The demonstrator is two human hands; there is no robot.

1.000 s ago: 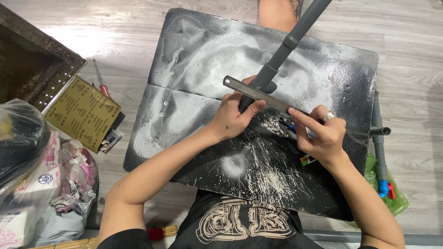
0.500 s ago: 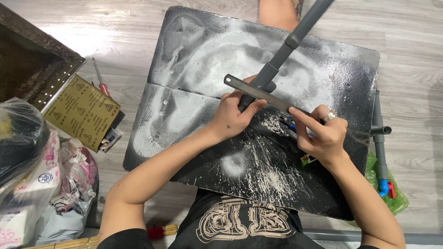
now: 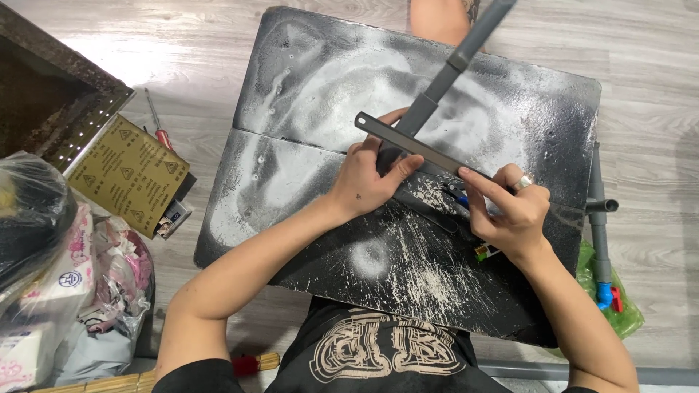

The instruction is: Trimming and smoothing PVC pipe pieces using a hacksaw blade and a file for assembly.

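My left hand [image 3: 368, 178] is clamping the grey plastic pipe [image 3: 437, 87] down on the dusty black board [image 3: 306, 80]. My right hand [image 3: 510, 211] is gripping the hacksaw [image 3: 419, 145], laid across the pipe, just beside my left fingers. A sandpaper sheet [image 3: 131, 175] is lying on the floor, well apart.

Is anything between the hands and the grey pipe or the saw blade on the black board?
Nothing visible. The left hand already presses the grey plastic pipe onto the dusty black board, and the right hand holds the thin grey saw blade lying across it.
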